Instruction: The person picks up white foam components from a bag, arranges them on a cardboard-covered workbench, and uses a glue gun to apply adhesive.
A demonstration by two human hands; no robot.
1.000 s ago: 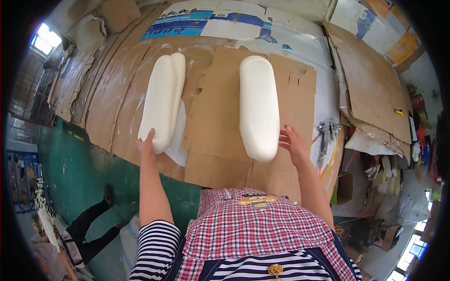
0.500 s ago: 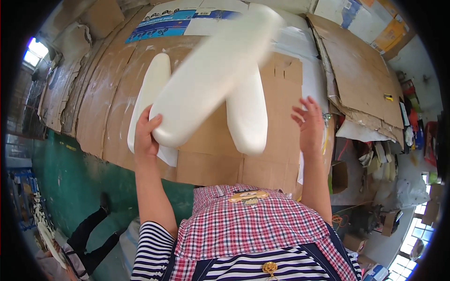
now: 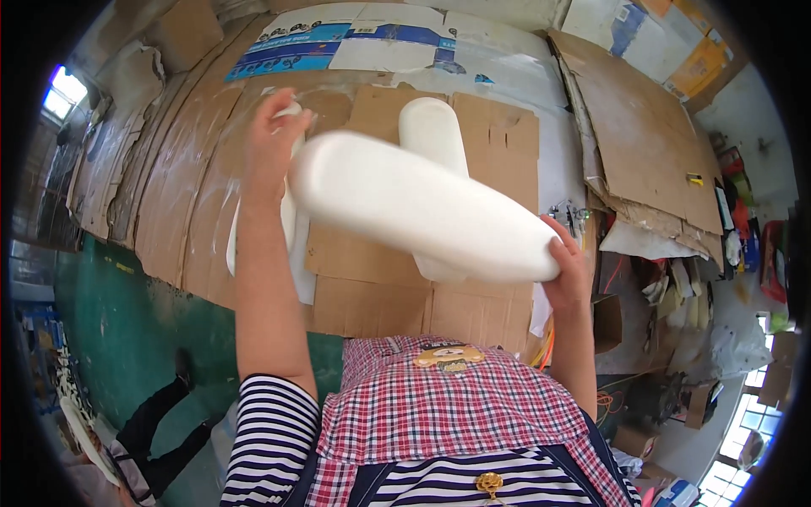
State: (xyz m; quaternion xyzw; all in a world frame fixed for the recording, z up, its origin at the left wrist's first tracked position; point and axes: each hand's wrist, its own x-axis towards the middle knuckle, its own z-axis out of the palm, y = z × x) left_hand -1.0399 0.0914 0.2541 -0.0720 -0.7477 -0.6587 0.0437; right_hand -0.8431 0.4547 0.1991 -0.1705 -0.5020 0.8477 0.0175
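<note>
A long white pad with rounded ends (image 3: 422, 211) is held aslant above the cardboard-covered table (image 3: 372, 300). My right hand (image 3: 568, 266) grips its lower right end, thumb on top. My left hand (image 3: 277, 148) is raised beside the pad's blurred left end, apart from it, with the fingers spread and slightly bent. Under the held pad lies a second white pad (image 3: 429, 131), its middle covered. A third white pad (image 3: 287, 224) lies on the left, mostly hidden behind my left forearm and hand.
A flat printed carton (image 3: 389, 42) lies along the table's far side. Stacked cardboard sheets (image 3: 650, 144) rise on the right, with a small yellow-handled tool (image 3: 694, 179) on them. At lower left, another person (image 3: 139, 439) holds a pale long piece over the green floor (image 3: 127, 321).
The held pad has swung round from my left hand to my right, which now grips its other side. My left hand has let go and moved farther up the table.
</note>
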